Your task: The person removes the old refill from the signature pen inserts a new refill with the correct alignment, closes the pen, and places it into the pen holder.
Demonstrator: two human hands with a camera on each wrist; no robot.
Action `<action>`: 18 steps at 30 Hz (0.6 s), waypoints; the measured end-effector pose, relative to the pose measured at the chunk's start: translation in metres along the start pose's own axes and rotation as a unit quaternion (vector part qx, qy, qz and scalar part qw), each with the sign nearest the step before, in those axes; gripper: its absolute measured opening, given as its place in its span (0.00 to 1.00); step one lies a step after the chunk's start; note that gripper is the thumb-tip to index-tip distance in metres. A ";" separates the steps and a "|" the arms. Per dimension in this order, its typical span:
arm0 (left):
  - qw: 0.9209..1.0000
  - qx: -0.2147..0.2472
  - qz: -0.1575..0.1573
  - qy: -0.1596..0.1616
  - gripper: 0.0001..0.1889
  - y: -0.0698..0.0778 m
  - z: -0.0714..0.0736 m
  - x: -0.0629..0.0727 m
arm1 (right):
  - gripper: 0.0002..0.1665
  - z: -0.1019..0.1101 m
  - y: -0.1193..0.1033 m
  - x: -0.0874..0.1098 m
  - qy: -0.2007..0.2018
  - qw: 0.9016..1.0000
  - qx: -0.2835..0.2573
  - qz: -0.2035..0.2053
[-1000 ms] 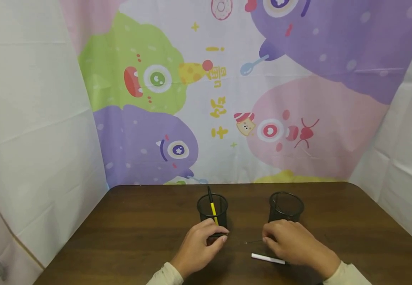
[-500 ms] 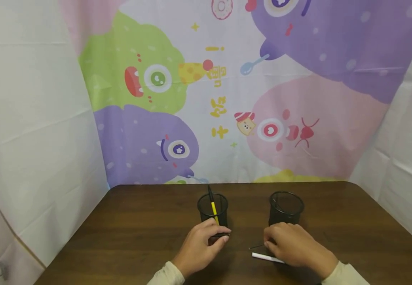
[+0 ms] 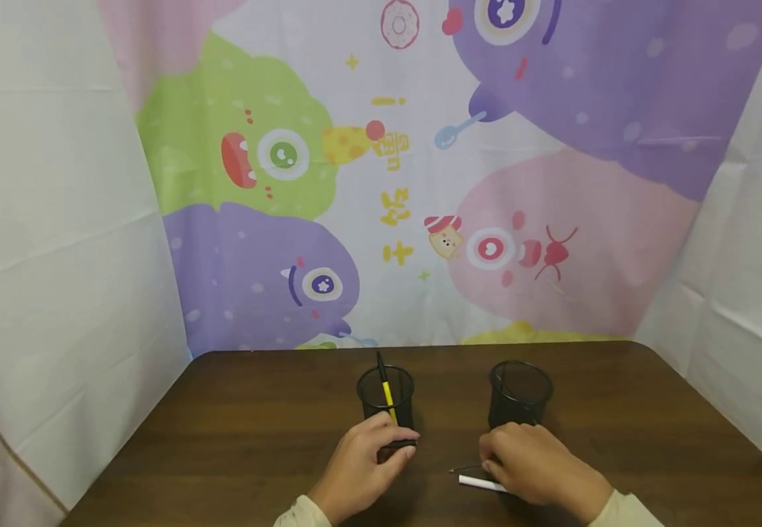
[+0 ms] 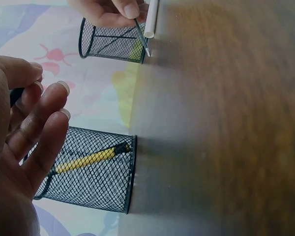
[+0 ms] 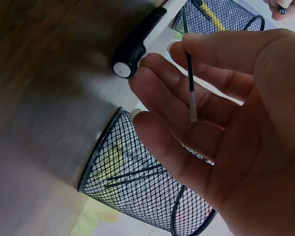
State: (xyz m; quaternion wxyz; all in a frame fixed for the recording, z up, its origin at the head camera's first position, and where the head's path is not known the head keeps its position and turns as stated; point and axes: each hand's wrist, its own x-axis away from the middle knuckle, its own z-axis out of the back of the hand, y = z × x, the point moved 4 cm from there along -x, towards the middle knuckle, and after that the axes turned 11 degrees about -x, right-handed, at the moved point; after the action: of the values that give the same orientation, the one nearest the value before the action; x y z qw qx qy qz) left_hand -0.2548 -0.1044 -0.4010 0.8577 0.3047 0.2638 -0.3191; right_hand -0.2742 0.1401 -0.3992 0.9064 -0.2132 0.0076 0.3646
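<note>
My left hand (image 3: 357, 465) pinches a short black pen barrel (image 3: 397, 443) between thumb and fingers; its hollow-looking end shows in the right wrist view. Between thumb and forefinger of my right hand (image 3: 539, 461) is a thin black pen refill (image 5: 190, 69) with a clear end, its tip pointing left toward the other hand. Just below the refill, a white pen (image 3: 482, 484) with a black clipped cap (image 5: 137, 42) lies on the table, partly hidden by the right hand in the head view.
Behind the left hand stands a black mesh pen holder (image 3: 403, 421) with a yellow-and-black pen (image 3: 389, 395) leaning in it. A second mesh holder (image 3: 506, 410) stands behind the right hand. A printed cloth (image 3: 400, 307) hangs at the table's back edge.
My right hand has come slightly nearer with the refill, closer to the white pen and covering more of it. The left hand keeps its grip on the barrel. The head view has shifted slightly.
</note>
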 end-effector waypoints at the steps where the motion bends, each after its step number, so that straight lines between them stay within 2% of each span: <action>1: 1.000 -0.001 -0.002 0.002 0.09 0.000 0.000 0.000 | 0.09 0.000 0.000 0.000 0.005 1.000 0.009 0.001; 6: 1.000 -0.005 -0.007 0.006 0.09 0.000 0.001 -0.001 | 0.12 0.001 0.001 0.000 0.018 0.999 0.029 0.011; 18: 1.000 -0.004 0.008 -0.013 0.08 -0.001 -0.001 0.000 | 0.12 -0.002 0.000 0.000 0.019 0.999 0.041 0.024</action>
State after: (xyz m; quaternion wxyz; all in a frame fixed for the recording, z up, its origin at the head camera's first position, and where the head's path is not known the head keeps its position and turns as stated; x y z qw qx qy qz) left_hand -0.2559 -0.1042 -0.4022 0.8648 0.2996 0.2514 -0.3149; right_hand -0.2738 0.1395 -0.4007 0.9052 -0.1827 0.0450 0.3812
